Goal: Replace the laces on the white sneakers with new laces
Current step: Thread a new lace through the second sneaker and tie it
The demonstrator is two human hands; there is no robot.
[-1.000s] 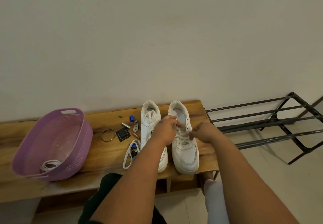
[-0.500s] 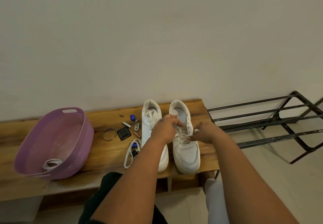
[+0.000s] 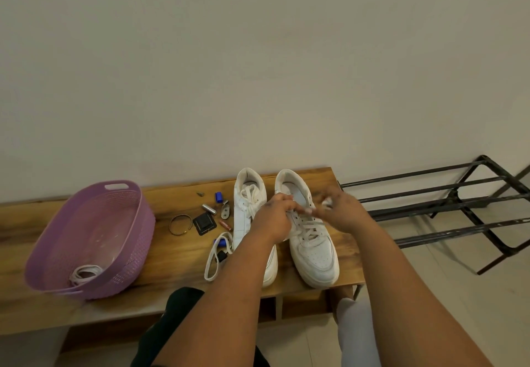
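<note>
Both hands over right sneaker (image 3: 311,240) on bench (image 3: 177,255): left hand (image 3: 274,219) and right hand (image 3: 341,209) each pinch its lace (image 3: 311,227). Left sneaker (image 3: 246,211) just beside.

Home entryway or hallway: plain wall, tiled floor (image 3: 473,303), low wooden bench (image 3: 177,252) holding white sneakers (image 3: 312,255) at 6 o'clock, black metal shoe rack (image 3: 447,203) at 3 o'clock, purple plastic basket (image 3: 134,240) at 8 o'clock.
</note>
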